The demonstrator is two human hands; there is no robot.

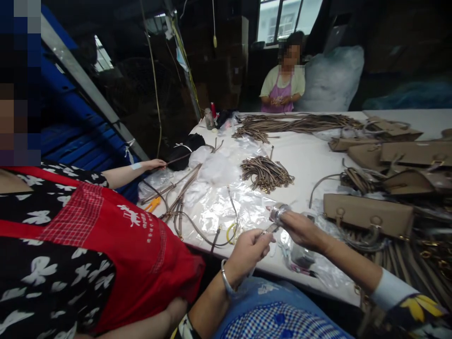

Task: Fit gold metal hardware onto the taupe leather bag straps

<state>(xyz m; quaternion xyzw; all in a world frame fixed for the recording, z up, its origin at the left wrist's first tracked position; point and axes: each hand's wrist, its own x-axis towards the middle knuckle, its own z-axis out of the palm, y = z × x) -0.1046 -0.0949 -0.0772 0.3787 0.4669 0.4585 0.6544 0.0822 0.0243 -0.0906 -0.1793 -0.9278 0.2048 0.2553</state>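
Observation:
My right hand is wrapped around a shiny roll that looks like clear tape, above the table's near edge. Lower and to the left, my left hand is closed, thumb against fingers, on a narrow strip that reaches toward the roll. Whether the strip is tape or a strap end cannot be made out. Under both hands lies clear plastic sheeting. Beyond them sits a bundle of short brown straps with metal ends.
On the left a co-worker in a red apron holds a long strap. Taupe handbags and hanging straps crowd the right side. Long straps lie at the back, where another person works. An orange-handled tool lies left.

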